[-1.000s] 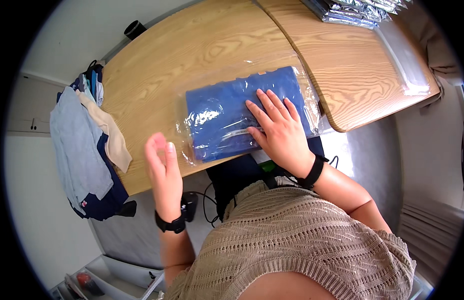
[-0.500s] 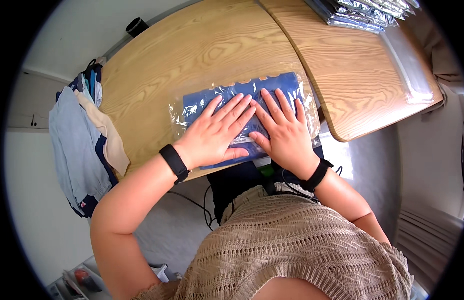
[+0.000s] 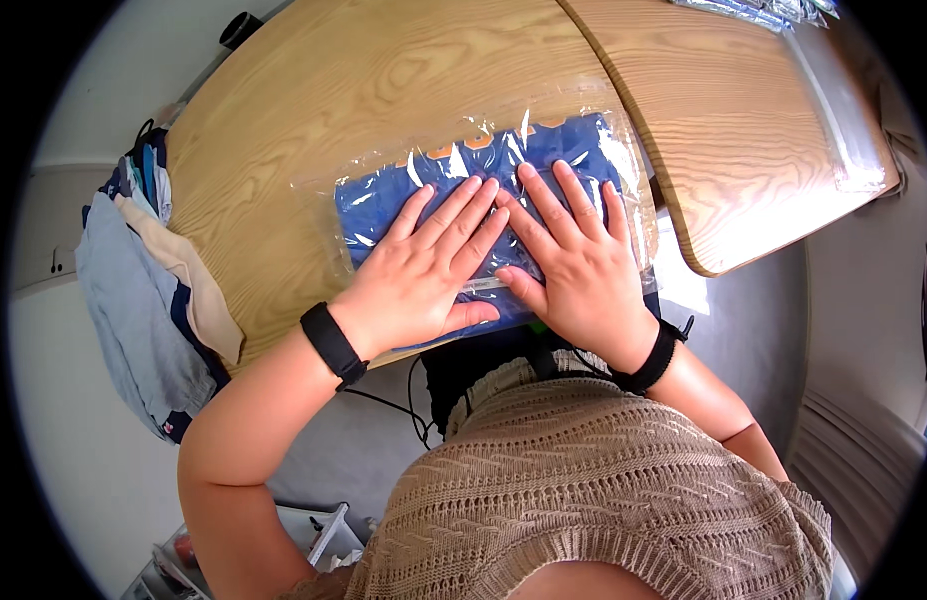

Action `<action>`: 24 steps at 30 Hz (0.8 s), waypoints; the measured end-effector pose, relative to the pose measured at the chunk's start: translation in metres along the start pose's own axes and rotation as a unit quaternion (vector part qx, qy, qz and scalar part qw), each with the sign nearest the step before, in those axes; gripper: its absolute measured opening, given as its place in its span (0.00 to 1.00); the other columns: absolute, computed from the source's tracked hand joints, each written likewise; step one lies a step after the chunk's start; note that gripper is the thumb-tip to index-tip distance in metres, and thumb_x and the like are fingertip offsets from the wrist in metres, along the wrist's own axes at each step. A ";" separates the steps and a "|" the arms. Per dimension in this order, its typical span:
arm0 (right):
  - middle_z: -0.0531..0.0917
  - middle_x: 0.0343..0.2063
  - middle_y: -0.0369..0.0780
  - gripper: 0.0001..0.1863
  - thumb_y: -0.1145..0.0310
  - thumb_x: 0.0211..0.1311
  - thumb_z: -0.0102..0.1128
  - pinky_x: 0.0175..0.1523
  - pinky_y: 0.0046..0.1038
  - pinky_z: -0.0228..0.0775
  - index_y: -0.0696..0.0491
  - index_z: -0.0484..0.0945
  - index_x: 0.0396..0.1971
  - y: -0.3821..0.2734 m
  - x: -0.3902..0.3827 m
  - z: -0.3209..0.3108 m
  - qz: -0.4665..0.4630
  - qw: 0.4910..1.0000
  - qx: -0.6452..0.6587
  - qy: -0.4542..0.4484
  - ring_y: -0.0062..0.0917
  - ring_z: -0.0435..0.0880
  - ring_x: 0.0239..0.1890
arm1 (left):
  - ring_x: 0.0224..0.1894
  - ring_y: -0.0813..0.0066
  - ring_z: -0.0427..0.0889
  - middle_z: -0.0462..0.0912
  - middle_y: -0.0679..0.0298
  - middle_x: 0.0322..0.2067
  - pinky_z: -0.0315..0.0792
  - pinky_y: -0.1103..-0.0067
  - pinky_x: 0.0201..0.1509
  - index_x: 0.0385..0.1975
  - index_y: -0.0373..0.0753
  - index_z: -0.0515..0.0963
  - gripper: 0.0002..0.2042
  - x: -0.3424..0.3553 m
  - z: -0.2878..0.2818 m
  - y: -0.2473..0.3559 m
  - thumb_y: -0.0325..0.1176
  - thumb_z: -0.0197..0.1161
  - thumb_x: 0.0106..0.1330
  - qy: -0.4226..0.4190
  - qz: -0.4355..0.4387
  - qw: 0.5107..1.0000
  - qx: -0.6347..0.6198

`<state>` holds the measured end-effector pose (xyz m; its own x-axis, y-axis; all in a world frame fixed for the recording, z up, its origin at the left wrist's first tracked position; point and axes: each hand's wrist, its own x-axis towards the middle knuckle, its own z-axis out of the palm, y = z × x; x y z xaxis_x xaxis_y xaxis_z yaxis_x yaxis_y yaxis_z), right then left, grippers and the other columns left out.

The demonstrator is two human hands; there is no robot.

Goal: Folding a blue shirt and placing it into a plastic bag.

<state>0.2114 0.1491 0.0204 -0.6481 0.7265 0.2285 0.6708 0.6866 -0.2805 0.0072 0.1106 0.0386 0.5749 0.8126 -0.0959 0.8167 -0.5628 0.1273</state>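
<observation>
A folded blue garment with orange printing (image 3: 368, 205) lies inside a clear plastic bag (image 3: 573, 97) at the near edge of the wooden table. My left hand (image 3: 413, 265) presses flat on the bag's left half, fingers spread and holding nothing. On the right half rests my right hand (image 3: 578, 255), also flat with its fingers apart. The two index fingertips almost meet over the middle of the garment. Both palms hide part of the bag, and its near edge is partly covered.
Several garments, light blue, cream and navy (image 3: 148, 310), hang over the table's left edge. Beyond a gap stands a second wooden table (image 3: 723, 130), bearing clear plastic bags (image 3: 838, 120) and a stack of bagged items (image 3: 758, 10). A black cup-like object (image 3: 240, 30) is at the far left.
The view has shifted, so the tables and the stack sit differently in the picture. Both hands stay flat on the bag, and more of its far side with the orange printing shows.
</observation>
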 end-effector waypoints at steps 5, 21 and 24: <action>0.63 0.63 0.36 0.31 0.48 0.55 0.53 0.65 0.47 0.44 0.45 0.67 0.59 -0.001 0.000 0.000 -0.001 1.000 -0.001 0.000 0.33 0.57 0.66 | 0.70 0.57 0.46 0.47 0.50 0.67 0.43 0.58 0.69 0.65 0.32 0.51 0.44 0.000 0.000 0.001 0.59 0.55 0.55 -0.005 -0.004 1.000 0.006; 0.59 0.64 0.39 0.37 0.59 0.49 0.63 0.67 0.44 0.43 0.49 0.61 0.61 -0.025 -0.002 -0.008 -0.001 0.996 -0.054 0.070 0.30 0.55 0.67 | 0.70 0.61 0.44 0.48 0.54 0.67 0.42 0.62 0.70 0.64 0.36 0.54 0.41 -0.008 -0.010 0.009 0.58 0.55 0.58 0.056 -0.007 0.997 0.050; 0.62 0.63 0.38 0.37 0.60 0.51 0.62 0.67 0.42 0.45 0.48 0.60 0.62 -0.021 0.001 0.001 -0.018 0.997 -0.031 0.066 0.29 0.57 0.66 | 0.70 0.61 0.46 0.49 0.55 0.67 0.43 0.62 0.70 0.64 0.38 0.55 0.38 -0.018 -0.020 0.014 0.53 0.58 0.58 0.093 -0.041 0.993 0.063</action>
<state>0.1960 0.1357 0.0257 -0.6213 0.6966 0.3588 0.6720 0.7092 -0.2134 0.0079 0.0912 0.0619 0.4961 0.8642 0.0841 0.8672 -0.4980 0.0018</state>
